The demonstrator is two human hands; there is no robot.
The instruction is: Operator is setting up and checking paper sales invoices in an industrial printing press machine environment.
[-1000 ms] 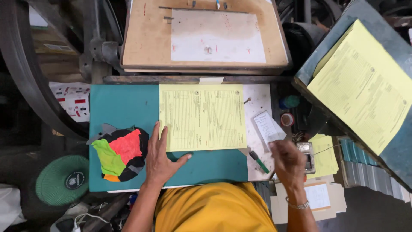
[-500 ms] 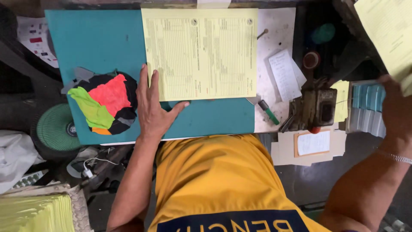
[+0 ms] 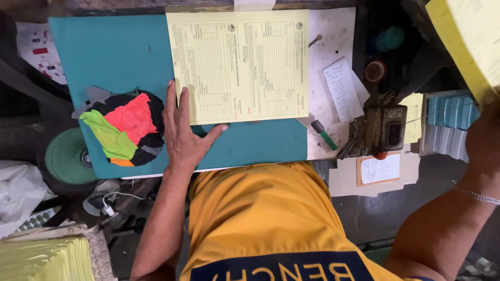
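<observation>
The right hand (image 3: 482, 140) is cut off at the right edge beneath a stack of yellow sheets (image 3: 469, 36), so I cannot tell whether its fingers are apart or clamped on the stack; the stack itself runs out of the picture at the top right. The yellow form (image 3: 240, 65) lies flat on the teal mat (image 3: 109, 57) covering the surface, its long axis running left to right and its print upside down from the near side. The left hand (image 3: 183, 132) lies flat and spread, fingers on the form's near left corner, beside a bundle of coloured rags (image 3: 125, 130).

Mustard-yellow shirt (image 3: 260, 218) (navy band, white lettering), silver bracelet (image 3: 476, 194) on right wrist.
</observation>
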